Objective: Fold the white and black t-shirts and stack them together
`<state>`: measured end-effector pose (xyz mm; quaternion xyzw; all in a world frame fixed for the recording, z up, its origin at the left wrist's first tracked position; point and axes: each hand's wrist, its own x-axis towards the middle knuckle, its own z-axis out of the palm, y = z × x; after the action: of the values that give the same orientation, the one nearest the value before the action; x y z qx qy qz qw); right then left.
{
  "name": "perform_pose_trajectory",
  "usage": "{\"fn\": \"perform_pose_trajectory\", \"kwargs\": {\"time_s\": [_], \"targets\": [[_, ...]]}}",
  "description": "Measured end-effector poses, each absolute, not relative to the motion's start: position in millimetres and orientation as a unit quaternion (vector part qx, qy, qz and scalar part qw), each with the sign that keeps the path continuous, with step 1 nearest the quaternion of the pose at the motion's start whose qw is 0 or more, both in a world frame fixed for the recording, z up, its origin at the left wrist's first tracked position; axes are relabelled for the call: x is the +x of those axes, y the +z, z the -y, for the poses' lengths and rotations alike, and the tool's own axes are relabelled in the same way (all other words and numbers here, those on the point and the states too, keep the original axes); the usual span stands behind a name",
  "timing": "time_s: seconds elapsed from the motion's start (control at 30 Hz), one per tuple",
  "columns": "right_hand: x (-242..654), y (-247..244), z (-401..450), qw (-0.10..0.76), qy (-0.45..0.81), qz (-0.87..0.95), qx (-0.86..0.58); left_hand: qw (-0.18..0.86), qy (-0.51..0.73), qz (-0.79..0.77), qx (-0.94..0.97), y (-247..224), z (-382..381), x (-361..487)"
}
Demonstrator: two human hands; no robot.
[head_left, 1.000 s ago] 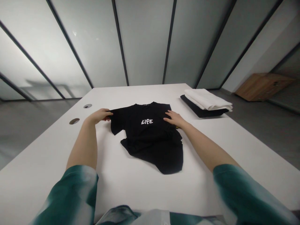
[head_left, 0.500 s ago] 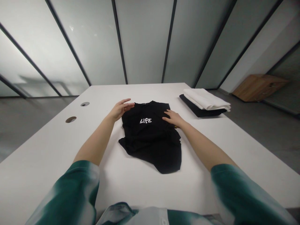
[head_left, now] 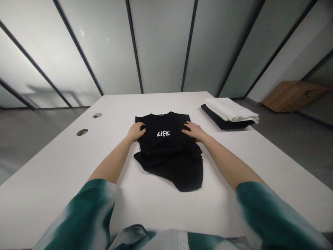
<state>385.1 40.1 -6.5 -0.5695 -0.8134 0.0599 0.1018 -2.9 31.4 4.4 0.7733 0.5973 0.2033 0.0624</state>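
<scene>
Grip's basically open on both sides: the left hand (head_left: 135, 132) and right hand (head_left: 194, 131) are resting palm-down on a black T-shirt (head_left: 166, 156), fingers relaxed, not pinching anything. Left one's near the shirt's upper left edge, right one's at the upper right edge, so the hands are well apart with the white "LIFE" print (head_left: 163, 134) between them.

Shirt's in the middle of the surface (head_left: 65, 156), collar pointing away, sleeves tucked out of sight, lower half rumpled and uneven.

Count-wise: one shirt, plus one stack off to the right, with a folded white cloth (head_left: 230, 109) sitting on a folded black garment (head_left: 223, 125). Two round holes (head_left: 97, 115) (head_left: 82, 132) are set in the white surface on the left.

Room's got frosted glass panels (head_left: 161, 45) with dark frames, a grey floor (head_left: 33, 142), and one wooden box (head_left: 293, 96) on the floor at right.
</scene>
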Motion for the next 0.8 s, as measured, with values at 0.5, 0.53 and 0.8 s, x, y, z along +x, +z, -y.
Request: {"fn": "perform_pose_trajectory", "kwargs": {"time_s": [0.5,0.53,0.8], "targets": [[384.7,-7.0,-39.5,0.124,0.068,0.811,-0.568,0.047,0.195,-0.603,0.772,0.2,-31.3,-2.8],[384.7,-7.7,-40.0,0.132,0.074,0.809,-0.568,0.042,0.201,-0.614,0.762,0.4,-30.7,-2.0],[384.1,-6.4,-50.2,0.289,0.141,0.714,-0.622,0.08,0.254,-0.751,0.605,3.2,-37.0,-5.1]]}}
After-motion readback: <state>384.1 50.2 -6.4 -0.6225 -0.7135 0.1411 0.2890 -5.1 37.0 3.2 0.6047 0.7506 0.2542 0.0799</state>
